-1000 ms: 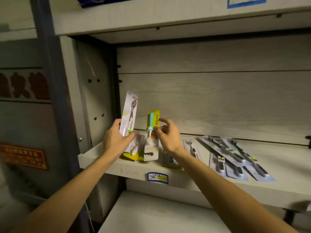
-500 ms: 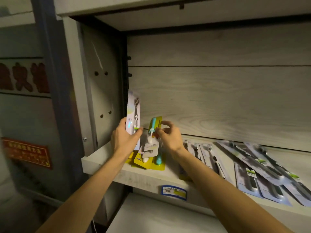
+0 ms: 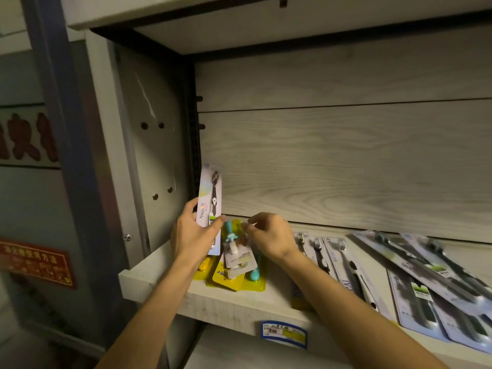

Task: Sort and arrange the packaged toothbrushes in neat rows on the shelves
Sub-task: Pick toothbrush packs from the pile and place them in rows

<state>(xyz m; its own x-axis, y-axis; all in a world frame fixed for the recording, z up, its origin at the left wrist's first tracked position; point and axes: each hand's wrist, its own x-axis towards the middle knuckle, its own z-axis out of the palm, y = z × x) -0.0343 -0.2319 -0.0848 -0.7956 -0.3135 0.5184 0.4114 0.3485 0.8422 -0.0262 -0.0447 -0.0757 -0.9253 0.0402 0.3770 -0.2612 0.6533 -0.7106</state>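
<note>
Both hands have sunk toward the shelf [image 3: 159, 282] since a second ago, the yellow-backed pack [image 3: 241, 258] now tipped down onto the yellow pile [image 3: 234, 282] at the front lip; right hand [image 3: 269, 237] pinches its top to seat it; left hand [image 3: 195, 237] grips the white pack [image 3: 210, 198] upright, kept apart as another sort; farther right, grey packs [image 3: 415, 265] lie fanned, bare board behind.
</note>
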